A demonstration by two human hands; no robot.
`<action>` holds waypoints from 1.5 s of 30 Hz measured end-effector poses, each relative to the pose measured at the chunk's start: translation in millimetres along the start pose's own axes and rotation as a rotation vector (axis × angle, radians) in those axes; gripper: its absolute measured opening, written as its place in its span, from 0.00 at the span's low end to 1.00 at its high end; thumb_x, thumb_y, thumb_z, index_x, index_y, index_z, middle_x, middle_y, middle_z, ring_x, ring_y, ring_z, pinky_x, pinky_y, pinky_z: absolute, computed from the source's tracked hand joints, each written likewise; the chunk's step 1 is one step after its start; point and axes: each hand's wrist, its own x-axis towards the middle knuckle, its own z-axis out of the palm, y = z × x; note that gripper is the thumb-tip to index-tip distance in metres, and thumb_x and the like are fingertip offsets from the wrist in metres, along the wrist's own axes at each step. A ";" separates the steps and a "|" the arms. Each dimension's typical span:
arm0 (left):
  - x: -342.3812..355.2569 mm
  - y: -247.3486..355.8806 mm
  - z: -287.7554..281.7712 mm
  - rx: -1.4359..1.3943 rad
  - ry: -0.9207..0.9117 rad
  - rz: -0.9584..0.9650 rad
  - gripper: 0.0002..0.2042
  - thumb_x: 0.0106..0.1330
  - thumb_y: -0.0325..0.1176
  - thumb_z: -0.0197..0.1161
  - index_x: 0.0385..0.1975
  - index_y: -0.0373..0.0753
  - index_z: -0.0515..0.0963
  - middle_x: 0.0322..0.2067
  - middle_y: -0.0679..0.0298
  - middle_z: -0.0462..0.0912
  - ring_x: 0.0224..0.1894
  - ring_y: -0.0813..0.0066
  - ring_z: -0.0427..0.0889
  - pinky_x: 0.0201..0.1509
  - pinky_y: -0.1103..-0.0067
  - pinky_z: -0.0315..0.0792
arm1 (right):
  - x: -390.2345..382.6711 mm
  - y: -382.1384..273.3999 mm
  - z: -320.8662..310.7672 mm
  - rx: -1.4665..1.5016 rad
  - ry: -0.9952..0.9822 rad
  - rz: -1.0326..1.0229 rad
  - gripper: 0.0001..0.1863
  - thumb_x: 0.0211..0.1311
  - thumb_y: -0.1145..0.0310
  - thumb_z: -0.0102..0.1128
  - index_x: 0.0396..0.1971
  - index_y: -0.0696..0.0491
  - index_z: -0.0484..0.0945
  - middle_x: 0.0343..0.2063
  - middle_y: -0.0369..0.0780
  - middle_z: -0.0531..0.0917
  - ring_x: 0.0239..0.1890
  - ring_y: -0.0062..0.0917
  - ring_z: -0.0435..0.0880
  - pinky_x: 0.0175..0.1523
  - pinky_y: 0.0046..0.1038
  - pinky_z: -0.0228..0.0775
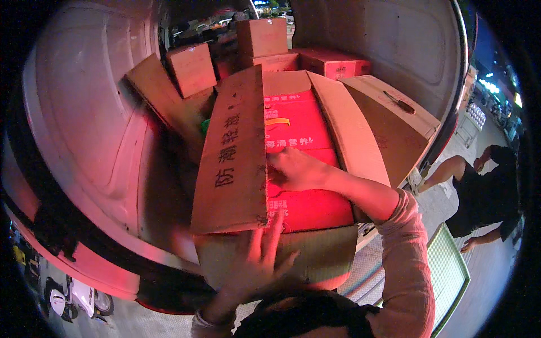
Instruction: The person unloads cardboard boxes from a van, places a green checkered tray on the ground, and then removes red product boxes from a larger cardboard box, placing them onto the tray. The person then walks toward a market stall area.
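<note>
A large open cardboard carton stands in front of me at the back of a van. Its flaps are up, and red printed boxes are packed inside, one showing an orange handle. My right hand reaches in over the right side with its fingers curled down at the red boxes. The raised left flap hides its fingertips, so what they grip cannot be made out. My left hand rests against the carton's near wall, fingers spread and pointing up over the rim.
More cartons stand deeper in the van: one with a dark slot at right, a small one at left, another at the back. The van's side wall curves along the left. A person crouches outside beside a green mesh panel.
</note>
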 end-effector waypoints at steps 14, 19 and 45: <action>35.6 -62.3 -12.4 -0.214 0.751 -0.010 0.37 0.52 0.31 0.54 0.59 0.25 0.41 0.60 0.41 0.47 0.63 0.48 0.48 0.65 0.66 0.45 | 16.1 -33.2 -14.0 0.639 0.219 0.200 0.13 0.42 0.85 0.55 0.30 0.54 0.75 0.09 0.30 0.68 0.14 0.09 0.63 0.18 0.18 0.49; 33.7 -69.4 -7.8 -0.304 0.816 0.067 0.39 0.49 0.30 0.55 0.59 0.25 0.42 0.59 0.41 0.49 0.62 0.48 0.50 0.65 0.66 0.45 | 35.6 -26.4 -23.6 0.692 0.082 0.185 0.13 0.43 0.86 0.54 0.29 0.54 0.73 0.11 0.26 0.65 0.14 0.08 0.58 0.19 0.16 0.48; 41.7 -82.2 12.4 -0.456 1.243 0.172 0.48 0.42 0.48 0.64 0.58 0.24 0.47 0.52 0.45 0.62 0.54 0.53 0.63 0.58 0.67 0.55 | 63.4 -45.6 -186.3 0.151 0.329 0.376 0.22 0.43 0.79 0.61 0.43 0.55 0.70 0.19 0.35 0.75 0.13 0.14 0.67 0.18 0.19 0.58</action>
